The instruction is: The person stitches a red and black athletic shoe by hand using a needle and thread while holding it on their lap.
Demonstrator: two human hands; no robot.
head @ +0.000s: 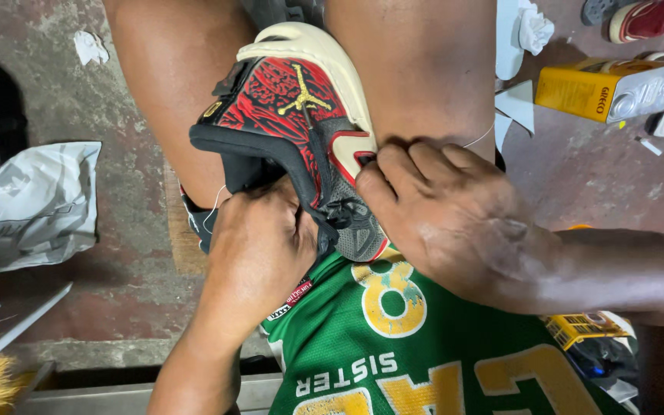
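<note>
— What have you got there?

— A red, black and cream high-top sports shoe (293, 123), wedged sole-up between my knees. My left hand (259, 246) is closed around its black padded collar from below, fingers curled into the opening. My right hand (455, 219) lies across the side of the shoe, fingertips (370, 165) pinched shut at the seam where the cream sole meets the upper. I think they hold a needle, though it is too small to make out.

— And the thread?

— A thin white thread (479, 138) runs off across my right knee, and another strand hangs by my left wrist.

— So which step is this?

— I judge it to be hand-stitching the sole to the upper, mid-stitch along the edge. The next pull would need a firm grip with my knees and a straight draw, so the thread seats tight without tearing the seam.

— What's lying about?

— A yellow tin can (605, 88) on the concrete floor (593, 177), and a crumpled white plastic bag (32, 204).
</note>
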